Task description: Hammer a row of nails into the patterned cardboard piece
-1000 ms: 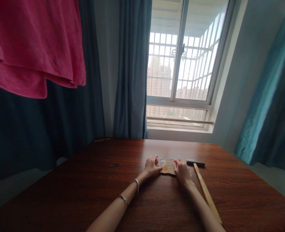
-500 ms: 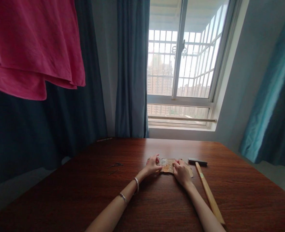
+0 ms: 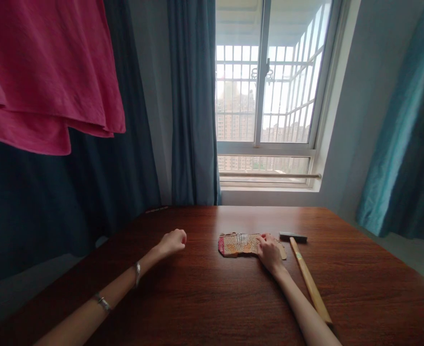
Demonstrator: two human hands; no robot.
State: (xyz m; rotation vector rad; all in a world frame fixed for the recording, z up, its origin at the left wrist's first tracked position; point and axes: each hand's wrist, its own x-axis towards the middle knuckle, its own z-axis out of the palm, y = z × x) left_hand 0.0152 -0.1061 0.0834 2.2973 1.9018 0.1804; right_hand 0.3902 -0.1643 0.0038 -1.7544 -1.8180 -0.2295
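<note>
A small flat patterned piece point(image 3: 235, 245), tan with speckles and a pink left edge, lies on the brown wooden table point(image 3: 212, 298). A few thin metal pins stand in its top edge. My right hand point(image 3: 268, 251) rests on its right end with curled fingers, holding it down. My left hand point(image 3: 173, 240) is off to the left of the piece, low over the table and curled into a loose fist. It covers the spot where thin metal pins lay, and what it holds is hidden. Two bracelets sit on my left forearm.
A hammer lies right of the piece, its dark head point(image 3: 293, 236) toward the window and its long wooden handle point(image 3: 309, 283) running toward me. Blue curtains point(image 3: 193, 120) flank the barred window behind the table. A pink cloth point(image 3: 49, 72) hangs at upper left.
My left hand let go of the patterned piece and moved left to where the loose pins lay. My right hand stayed on the piece. The camera shifted slightly.
</note>
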